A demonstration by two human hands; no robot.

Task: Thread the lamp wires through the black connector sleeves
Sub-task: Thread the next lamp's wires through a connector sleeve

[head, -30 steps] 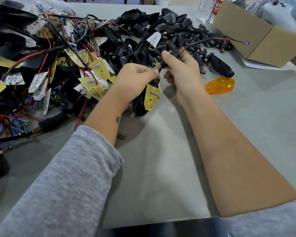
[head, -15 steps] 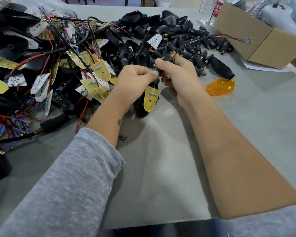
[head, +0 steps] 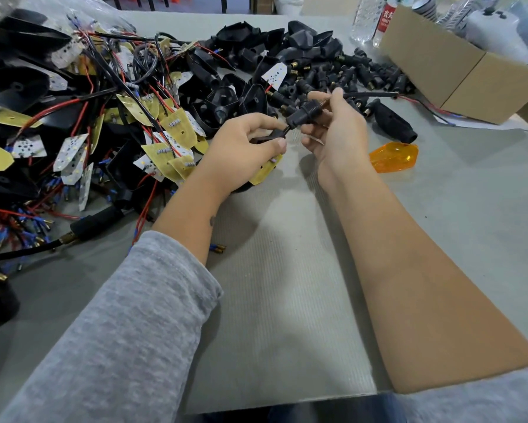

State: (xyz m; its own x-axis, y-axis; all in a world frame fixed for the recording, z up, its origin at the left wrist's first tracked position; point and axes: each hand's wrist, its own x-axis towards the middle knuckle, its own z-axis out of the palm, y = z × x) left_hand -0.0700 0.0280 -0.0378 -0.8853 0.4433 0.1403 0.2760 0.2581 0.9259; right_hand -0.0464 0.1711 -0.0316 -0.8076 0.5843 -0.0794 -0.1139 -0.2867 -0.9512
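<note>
We see connector sleeve (head: 302, 115) slid lower along wire (head: 369, 94) than moment ago; right hand (head: 336, 129) pinches it above tabletop (head: 287, 270), left hand (head: 244, 145) pinches lamp end; threading seems nearly finished

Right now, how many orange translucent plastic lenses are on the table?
1. The orange translucent plastic lens lies on the grey table, just right of the right hand. Others may be buried in the parts pile.
</note>
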